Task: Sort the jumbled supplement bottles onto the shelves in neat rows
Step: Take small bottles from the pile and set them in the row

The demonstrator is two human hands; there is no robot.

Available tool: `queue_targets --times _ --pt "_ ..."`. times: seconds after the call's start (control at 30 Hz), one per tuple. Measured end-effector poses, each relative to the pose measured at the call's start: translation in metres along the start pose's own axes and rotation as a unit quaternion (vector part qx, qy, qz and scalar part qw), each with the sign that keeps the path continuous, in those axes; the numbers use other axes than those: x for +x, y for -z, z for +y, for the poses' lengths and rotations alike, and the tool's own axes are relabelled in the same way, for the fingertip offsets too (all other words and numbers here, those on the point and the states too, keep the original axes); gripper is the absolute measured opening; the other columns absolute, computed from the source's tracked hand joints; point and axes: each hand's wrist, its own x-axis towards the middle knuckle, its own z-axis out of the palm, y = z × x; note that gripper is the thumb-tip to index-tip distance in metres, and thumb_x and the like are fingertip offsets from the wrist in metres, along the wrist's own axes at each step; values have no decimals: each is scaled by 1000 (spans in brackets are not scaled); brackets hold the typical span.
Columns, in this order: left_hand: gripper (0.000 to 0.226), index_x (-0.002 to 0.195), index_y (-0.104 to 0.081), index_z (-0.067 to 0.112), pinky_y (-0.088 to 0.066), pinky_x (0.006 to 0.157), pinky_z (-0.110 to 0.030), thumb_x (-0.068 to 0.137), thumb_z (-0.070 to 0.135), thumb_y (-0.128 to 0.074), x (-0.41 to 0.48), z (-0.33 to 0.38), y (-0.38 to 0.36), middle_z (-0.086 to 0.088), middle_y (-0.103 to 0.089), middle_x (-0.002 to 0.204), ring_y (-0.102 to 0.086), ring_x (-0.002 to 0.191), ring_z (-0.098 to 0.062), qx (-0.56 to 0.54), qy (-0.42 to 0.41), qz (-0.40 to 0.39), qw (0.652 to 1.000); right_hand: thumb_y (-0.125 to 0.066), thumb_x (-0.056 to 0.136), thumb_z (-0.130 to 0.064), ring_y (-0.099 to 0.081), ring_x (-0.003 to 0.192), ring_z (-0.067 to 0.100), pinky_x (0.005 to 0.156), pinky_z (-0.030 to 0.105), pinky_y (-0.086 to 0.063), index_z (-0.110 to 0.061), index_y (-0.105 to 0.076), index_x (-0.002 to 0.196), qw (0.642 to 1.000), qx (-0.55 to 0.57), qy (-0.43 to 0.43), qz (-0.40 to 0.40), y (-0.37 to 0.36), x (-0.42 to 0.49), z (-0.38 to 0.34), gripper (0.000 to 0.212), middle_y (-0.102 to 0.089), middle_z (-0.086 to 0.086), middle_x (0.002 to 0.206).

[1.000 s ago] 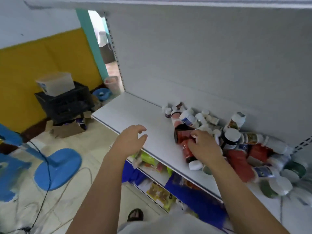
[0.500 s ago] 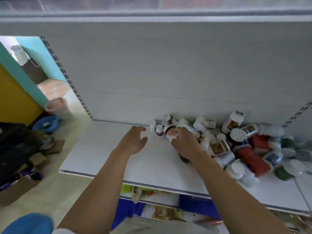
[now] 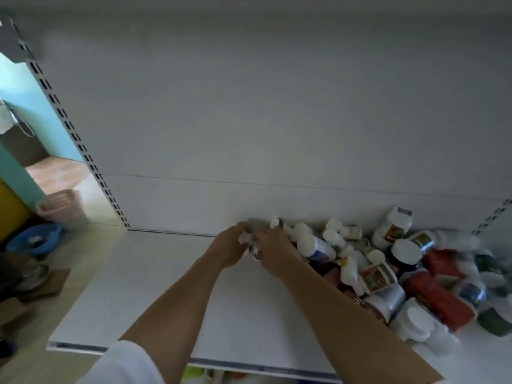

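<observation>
A jumbled heap of supplement bottles [image 3: 410, 275] lies on the right half of the white shelf [image 3: 155, 295], with red, dark, green and white bodies and mostly white caps. My two hands meet at the heap's left end, near the back panel. My right hand [image 3: 274, 250] grips a dark bottle with a white cap [image 3: 246, 240]. My left hand [image 3: 228, 246] closes its fingers on the cap end of the same bottle. Motion blur hides the fingertips. A few small white-capped bottles [image 3: 277, 223] stand just behind the hands.
The shelf's left half is bare up to its front edge [image 3: 83, 347]. A slotted upright [image 3: 83, 151] marks the left end. Beyond it on the floor stand a pink basket [image 3: 59, 203] and a blue basin [image 3: 34, 239]. A lower shelf [image 3: 194, 374] with packets shows below.
My left hand has moved right and now meets my right hand on the bottle. The right hand has carried it toward the back of the shelf. The view has tilted upward.
</observation>
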Motion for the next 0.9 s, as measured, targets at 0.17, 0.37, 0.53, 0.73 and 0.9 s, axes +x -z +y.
queue_targets --times 0.17,0.37,0.53,0.73,0.9 --pt "18 109 -62 23 -51 74 -30 95 13 -57 -25 12 15 -10 -63 109 -62 94 -23 -222 46 12 974 -55 91 -16 -60 86 16 67 18 -45 -13 -64 115 840 496 -159 152 21 -35 0 26 -65 4 101" --pt "30 113 -67 18 -56 89 -45 98 7 -43 -100 76 64 -12 -66 103 -68 99 -30 -509 64 0 858 -57 91 -14 -60 79 23 61 26 -48 -17 -65 94 443 861 -186 165 72 -97 -5 9 -65 6 85" --pt "27 107 -69 18 -58 78 -38 97 6 -47 -150 130 89 -6 -70 94 -69 91 -23 -543 22 -36 839 -45 96 -14 -61 72 21 71 35 -43 -6 -65 106 337 896 -192 217 116 -162 -19 23 -67 9 84" --pt "23 119 -63 18 -60 77 -36 97 13 -57 -188 184 88 -7 -72 96 -71 81 -19 -531 -28 -61 845 -45 94 -9 -50 58 17 48 23 -46 0 -58 95 258 902 -217 269 154 -230 -18 15 -54 10 72" --pt "17 110 -65 16 -59 71 -34 99 11 -53 -201 240 66 -7 -71 93 -71 86 -21 -547 -51 -107 829 -41 96 -13 -48 56 16 40 19 -37 -3 -55 97 248 890 -207 322 167 -286 12 17 -53 9 70"
